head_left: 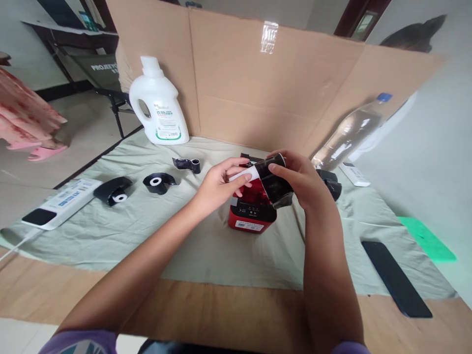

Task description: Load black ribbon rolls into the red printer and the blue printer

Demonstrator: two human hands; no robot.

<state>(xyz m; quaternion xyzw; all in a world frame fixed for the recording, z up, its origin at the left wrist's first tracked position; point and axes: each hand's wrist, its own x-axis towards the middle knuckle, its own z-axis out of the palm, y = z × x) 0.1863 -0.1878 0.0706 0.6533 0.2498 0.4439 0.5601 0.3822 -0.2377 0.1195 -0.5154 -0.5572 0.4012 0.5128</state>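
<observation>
A roll of black ribbon film [273, 169] on a white core tube [246, 174] is between my hands, above a red and black label printer [252, 216]. My left hand [224, 178] grips the white end of the core with thumb and fingers. Around the black, wound part my right hand [295, 174] is closed, its thumb on the film. A loose black tail of film hangs down beneath it. The printer stands on the cloth, its upper part partly hidden by the roll and my hands.
Several black film rolls [159, 183] lie on the left of the cloth [199, 246], near a white power strip [61, 204]. A white detergent bottle [162, 108] and a clear bottle [350, 130] stand before a cardboard panel [254, 88]. A black phone [396, 278] lies at right.
</observation>
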